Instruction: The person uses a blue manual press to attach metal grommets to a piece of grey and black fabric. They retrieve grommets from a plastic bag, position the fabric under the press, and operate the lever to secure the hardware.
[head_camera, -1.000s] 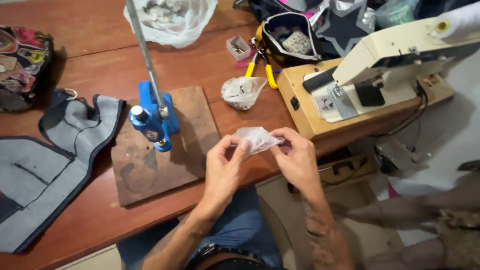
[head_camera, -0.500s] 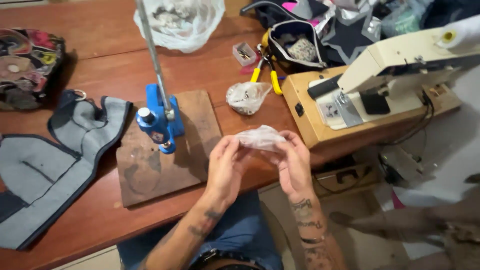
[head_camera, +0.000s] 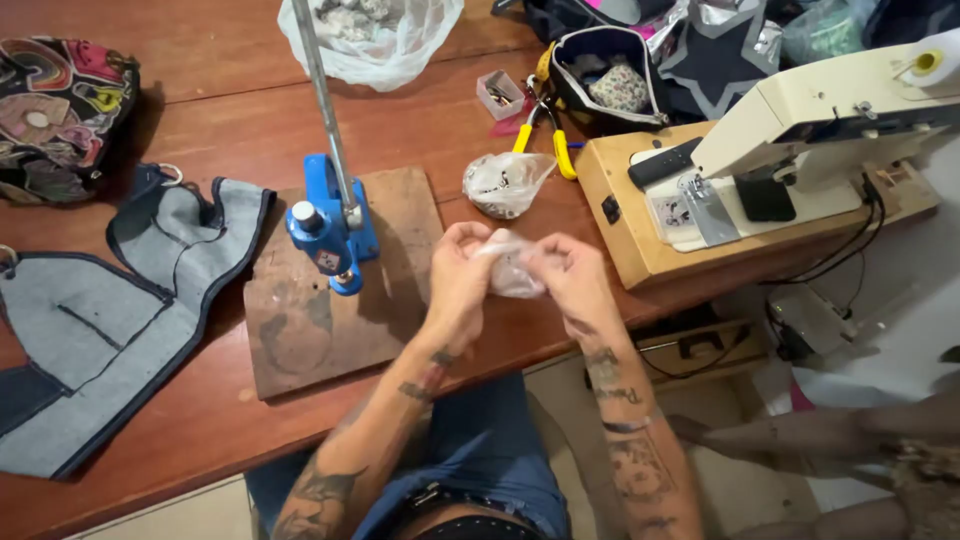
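Wooden worktop (head_camera: 200, 110): left hand (head_camera: 460, 275) and right hand (head_camera: 565, 280), fingers curled, both grips clamped on small clear bag (head_camera: 512, 268), axis nine-to-three o'clock.

Small clear bag (head_camera: 512, 268) mostly hidden between both hands, contents too small to tell, press lever (head_camera: 318, 90) cut off at top edge, big plastic bag (head_camera: 375, 35) cropped at top, denim piece (head_camera: 90, 320) running off left edge
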